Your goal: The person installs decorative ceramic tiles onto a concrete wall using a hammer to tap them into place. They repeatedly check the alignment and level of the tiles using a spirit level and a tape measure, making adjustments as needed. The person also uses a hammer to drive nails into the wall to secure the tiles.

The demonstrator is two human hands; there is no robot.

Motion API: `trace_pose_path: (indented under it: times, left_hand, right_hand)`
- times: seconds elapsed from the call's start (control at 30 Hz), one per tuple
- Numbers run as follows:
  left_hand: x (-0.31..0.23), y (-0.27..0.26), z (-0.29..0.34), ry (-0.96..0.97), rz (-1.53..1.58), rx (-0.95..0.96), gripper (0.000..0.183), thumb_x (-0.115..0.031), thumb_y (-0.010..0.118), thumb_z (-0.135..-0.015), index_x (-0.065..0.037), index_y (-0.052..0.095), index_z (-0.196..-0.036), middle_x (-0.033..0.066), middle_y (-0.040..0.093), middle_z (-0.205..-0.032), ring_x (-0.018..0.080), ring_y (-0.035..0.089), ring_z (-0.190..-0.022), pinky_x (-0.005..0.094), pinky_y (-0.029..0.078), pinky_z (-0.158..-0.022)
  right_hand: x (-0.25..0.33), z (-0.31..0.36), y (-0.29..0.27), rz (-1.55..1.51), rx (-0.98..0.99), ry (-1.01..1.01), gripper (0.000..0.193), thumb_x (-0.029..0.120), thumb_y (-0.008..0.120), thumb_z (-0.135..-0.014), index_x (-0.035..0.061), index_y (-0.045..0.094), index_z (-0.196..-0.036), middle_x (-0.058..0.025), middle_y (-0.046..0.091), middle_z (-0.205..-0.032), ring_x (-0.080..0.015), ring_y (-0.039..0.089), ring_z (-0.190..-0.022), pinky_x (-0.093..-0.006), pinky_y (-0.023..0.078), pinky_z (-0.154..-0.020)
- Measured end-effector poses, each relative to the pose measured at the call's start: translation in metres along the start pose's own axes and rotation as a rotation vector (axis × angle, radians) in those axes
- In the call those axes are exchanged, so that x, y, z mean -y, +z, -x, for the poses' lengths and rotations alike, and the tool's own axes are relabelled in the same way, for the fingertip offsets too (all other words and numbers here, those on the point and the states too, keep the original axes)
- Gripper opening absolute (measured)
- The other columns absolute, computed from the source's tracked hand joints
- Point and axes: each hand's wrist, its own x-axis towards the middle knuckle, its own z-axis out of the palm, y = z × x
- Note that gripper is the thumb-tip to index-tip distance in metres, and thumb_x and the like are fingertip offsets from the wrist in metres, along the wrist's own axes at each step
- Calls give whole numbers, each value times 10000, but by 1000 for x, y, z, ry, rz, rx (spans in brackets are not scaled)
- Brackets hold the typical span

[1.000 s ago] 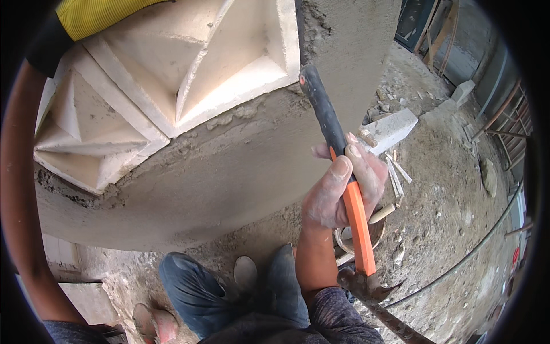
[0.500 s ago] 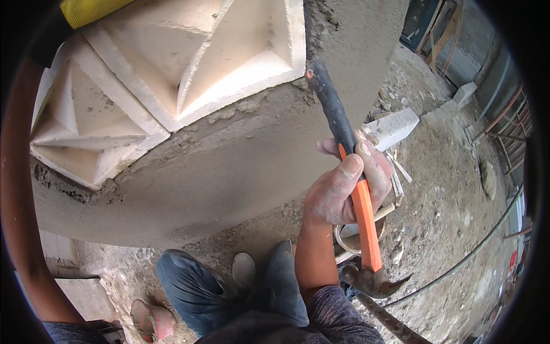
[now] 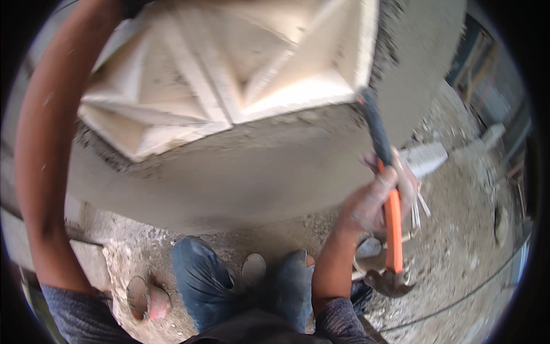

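Observation:
A claw hammer (image 3: 393,223) with an orange and black handle hangs head down in my right hand (image 3: 381,198). The fingers and thumb, dusted pale, close around the middle of the handle, and its black grip end points up toward the wall. My left arm reaches up along the left side to the top edge. A dark patch covers the end of that arm, and the left fingers are hidden. Beside it are cream decorative blocks (image 3: 229,109) with angular recesses, set in the grey mortared wall (image 3: 252,178). The picture is blurred by motion.
A red, mortar-stained bucket (image 3: 157,302) stands on the dirt floor at lower left, near my legs. To the right lie a pale block (image 3: 424,159), thin strips and a round container (image 3: 366,252). A dark cable (image 3: 458,309) crosses the floor at lower right.
My left arm has swung up and right. The yellow piece by its end has left the view. The whole view has shifted; my right hand keeps the same hold on the hammer.

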Motion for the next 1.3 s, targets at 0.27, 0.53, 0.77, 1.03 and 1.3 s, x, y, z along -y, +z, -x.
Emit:
trace_pose_path:
  times: [0.27, 0.53, 0.77, 1.03, 1.3]
  left_hand:
    - [68, -46, 3, -91, -227, 70, 607, -582, 364, -993, -88, 650, -1201, 190, 674, -1167, 342, 606, -1110, 373, 417, -985]
    - [106, -13, 15, -261, -10, 111, 889, -837, 384, -828, -91, 699, -1197, 213, 650, -1225, 372, 613, -1155, 404, 450, -1018]
    - [114, -6, 3, -265, 39, 136, 867, -821, 423, -830, -91, 691, -1212, 195, 665, -1202, 350, 616, -1148, 386, 445, -1013]
    - [117, -6, 6, -265, 60, 140, 856, -818, 440, -827, -88, 702, -1190, 189, 671, -1193, 336, 626, -1127, 385, 456, -987]
    - [111, -3, 8, -236, 79, 49, 811, -782, 494, -835, -74, 712, -1165, 186, 681, -1168, 325, 641, -1095, 376, 465, -975]
  right_hand:
    - [38, 30, -73, 79, -40, 110, 149, 122, 506, -999, -25, 505, -1018, -163, 539, -993, -222, 599, -682, -304, 542, -615]
    - [54, 49, -89, 100, 85, 211, 191, 171, 515, -1015, -18, 509, -994, -153, 518, -937, -169, 568, -627, -290, 503, -614]
    - [53, 46, -95, 105, 109, 216, 161, 130, 515, -1011, -28, 527, -1040, -166, 527, -1022, -183, 595, -645, -277, 525, -578]
    - [52, 48, -93, 111, 113, 241, 154, 111, 514, -1005, -33, 532, -1057, -153, 519, -1019, -192, 600, -651, -287, 526, -584]
    - [53, 41, -93, 109, 130, 238, 140, 92, 523, -995, -39, 529, -1043, -162, 518, -1010, -190, 597, -646, -286, 530, -570]
